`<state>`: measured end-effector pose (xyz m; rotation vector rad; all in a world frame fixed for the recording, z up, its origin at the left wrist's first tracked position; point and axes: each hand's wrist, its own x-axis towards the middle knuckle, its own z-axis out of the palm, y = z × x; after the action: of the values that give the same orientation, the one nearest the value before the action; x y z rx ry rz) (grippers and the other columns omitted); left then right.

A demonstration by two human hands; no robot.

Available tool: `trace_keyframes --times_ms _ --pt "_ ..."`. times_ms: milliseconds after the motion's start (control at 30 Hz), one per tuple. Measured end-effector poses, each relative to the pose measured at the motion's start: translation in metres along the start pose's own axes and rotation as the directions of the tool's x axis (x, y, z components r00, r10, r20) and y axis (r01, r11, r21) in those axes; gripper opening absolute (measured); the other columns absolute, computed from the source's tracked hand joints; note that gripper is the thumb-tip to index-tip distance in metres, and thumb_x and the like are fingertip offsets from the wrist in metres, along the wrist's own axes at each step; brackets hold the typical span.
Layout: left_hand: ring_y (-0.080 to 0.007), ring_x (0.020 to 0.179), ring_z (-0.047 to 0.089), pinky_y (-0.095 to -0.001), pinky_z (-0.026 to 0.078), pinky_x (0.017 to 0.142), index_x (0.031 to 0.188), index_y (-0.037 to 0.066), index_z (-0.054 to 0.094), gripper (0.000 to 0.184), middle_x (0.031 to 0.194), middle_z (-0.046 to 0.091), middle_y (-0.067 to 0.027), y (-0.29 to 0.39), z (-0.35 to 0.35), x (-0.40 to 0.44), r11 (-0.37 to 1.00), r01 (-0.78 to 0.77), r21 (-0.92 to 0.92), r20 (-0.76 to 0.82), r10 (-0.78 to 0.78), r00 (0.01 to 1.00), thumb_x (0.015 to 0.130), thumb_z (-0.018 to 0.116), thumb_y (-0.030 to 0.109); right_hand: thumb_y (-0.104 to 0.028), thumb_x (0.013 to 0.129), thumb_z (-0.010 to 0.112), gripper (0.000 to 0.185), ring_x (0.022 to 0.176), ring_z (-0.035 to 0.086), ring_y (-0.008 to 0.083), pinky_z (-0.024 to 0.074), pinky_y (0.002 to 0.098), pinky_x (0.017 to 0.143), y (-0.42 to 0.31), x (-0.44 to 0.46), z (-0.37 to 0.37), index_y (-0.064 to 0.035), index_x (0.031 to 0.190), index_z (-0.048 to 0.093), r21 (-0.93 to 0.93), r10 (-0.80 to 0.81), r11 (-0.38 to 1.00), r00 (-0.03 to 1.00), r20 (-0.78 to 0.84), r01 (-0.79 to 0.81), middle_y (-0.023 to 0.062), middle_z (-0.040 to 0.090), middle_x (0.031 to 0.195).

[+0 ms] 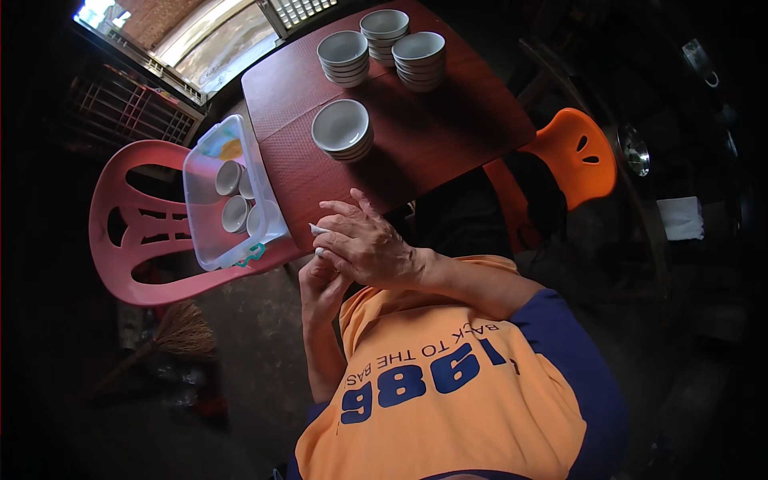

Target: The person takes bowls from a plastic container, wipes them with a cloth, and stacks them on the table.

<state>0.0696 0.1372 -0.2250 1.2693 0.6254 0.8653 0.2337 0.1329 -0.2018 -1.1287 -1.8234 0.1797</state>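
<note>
I'm bringing my hands together at the worktop's [280, 120] near-left corner. My right hand [360, 240] is crossing over my left hand [318, 282], its fingers bending around a small white piece [318, 230], with some fingers fanning loosely apart. My left grip is curling underneath, mostly hidden, so I can't tell how far it is closing; white is also showing by its thumb.

At 12 o'clock from my hands, one bowl stack [342, 128] is standing nearest me. Farther off, between 12 and 1 o'clock, three more stacks [386, 28] are standing close together, all upright.

At 10 o'clock, a clear plastic box [200, 192] is resting on a pink chair [112, 240] beside the worktop, holding several small bowls [229, 178]. An orange chair [578, 160] is standing at 2 o'clock, and a straw broom [182, 330] is lying at 8 o'clock.
</note>
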Motion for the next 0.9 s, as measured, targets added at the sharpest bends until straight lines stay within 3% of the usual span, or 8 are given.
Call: trace_keyframes --times_ms 133,200,267,467,600,633,733,900 --pt "-0.0125 0.096 0.057 -0.0250 0.045 0.086 0.112 -0.009 0.056 0.031 0.102 0.061 -0.0081 0.011 0.013 0.001 0.997 0.081 0.004 0.044 -0.081 0.996 0.081 0.059 -0.011 -0.019 0.089 0.051 0.019 0.095 0.060 0.0256 0.0398 0.0383 0.096 0.037 -0.003 0.002 -0.0024 0.092 0.060 0.497 0.262 0.776 0.916 0.305 -0.388 0.0122 0.062 0.095" --pt "-0.0135 0.097 0.057 -0.0252 0.045 0.087 0.114 -0.009 0.055 0.034 0.104 0.061 -0.0090 0.009 0.011 -0.002 0.998 0.058 -0.021 0.076 -0.057 0.995 0.081 0.059 -0.013 -0.022 0.092 0.045 0.028 0.087 0.061 0.0223 0.0429 0.0324 0.090 0.055 -0.002 0.009 0.0002 0.092 0.062 0.472 0.053 0.872 0.985 0.165 -0.127 0.0140 0.064 0.090" --pt "-0.0137 0.098 0.058 -0.0251 0.045 0.087 0.113 -0.008 0.056 0.033 0.104 0.062 -0.0094 0.007 0.011 -0.002 0.997 0.049 -0.054 0.087 -0.044 0.995 0.081 0.059 -0.013 -0.022 0.093 0.041 0.033 0.088 0.061 0.0221 0.0426 0.0332 0.090 0.054 -0.006 0.006 0.0019 0.094 0.063 0.766 0.447 -0.023 0.679 0.582 -0.642 0.0156 0.065 0.091" --pt "-0.0099 0.093 0.056 -0.0234 0.045 0.082 0.107 -0.007 0.059 0.027 0.099 0.061 -0.0061 0.002 0.011 0.000 0.994 0.067 -0.085 0.021 -0.065 0.998 0.080 0.060 -0.013 -0.020 0.087 0.054 0.019 0.124 0.044 0.0306 0.0233 0.0532 0.105 0.000 -0.002 -0.008 -0.0064 0.092 0.065 0.058 0.020 0.998 0.995 0.098 -0.026 0.0070 0.059 0.116" --pt "-0.0112 0.092 0.058 -0.0243 0.046 0.083 0.108 -0.008 0.058 0.029 0.097 0.063 -0.0073 0.009 0.014 -0.006 0.996 0.079 -0.042 0.056 -0.076 0.996 0.079 0.060 -0.012 -0.017 0.087 0.053 0.019 0.104 0.059 0.0310 0.0409 0.0443 0.096 0.044 -0.014 0.017 -0.0031 0.093 0.063 0.074 -0.087 0.994 0.996 0.009 0.086 0.0151 0.063 0.102" --pt "-0.0112 0.092 0.058 -0.0243 0.046 0.083 0.108 -0.008 0.058 0.029 0.097 0.063 -0.0073 0.006 0.012 -0.008 0.996 0.075 -0.039 0.056 -0.073 0.996 0.079 0.060 -0.012 -0.021 0.093 0.043 0.027 0.093 0.063 0.0291 0.0472 0.0359 0.089 0.070 -0.011 0.020 -0.0004 0.099 0.061 0.516 0.026 0.842 0.968 0.251 -0.156 0.0188 0.064 0.097" --pt "-0.0121 0.094 0.058 -0.0257 0.046 0.085 0.108 -0.007 0.058 0.031 0.100 0.064 -0.0086 -0.001 0.008 -0.008 0.984 -0.033 -0.173 0.035 0.039 0.999 0.078 0.062 -0.012 -0.028 0.099 0.035 0.039 0.095 0.062 0.0231 0.0467 0.0343 0.089 0.051 -0.009 0.007 0.0034 0.103 0.058 0.690 0.335 -0.308 0.605 0.723 -0.654 0.0148 0.064 0.101" --pt "-0.0123 0.094 0.059 -0.0264 0.046 0.086 0.106 -0.006 0.058 0.029 0.100 0.063 -0.0079 -0.007 0.017 0.005 0.976 -0.075 -0.203 -0.110 0.054 0.992 0.078 0.063 -0.010 -0.026 0.097 0.040 0.035 0.110 0.056 0.0257 0.0402 0.0349 0.097 0.043 0.001 -0.004 0.0003 0.113 0.057 0.795 0.459 0.140 0.750 0.476 -0.590 0.0131 0.060 0.117"
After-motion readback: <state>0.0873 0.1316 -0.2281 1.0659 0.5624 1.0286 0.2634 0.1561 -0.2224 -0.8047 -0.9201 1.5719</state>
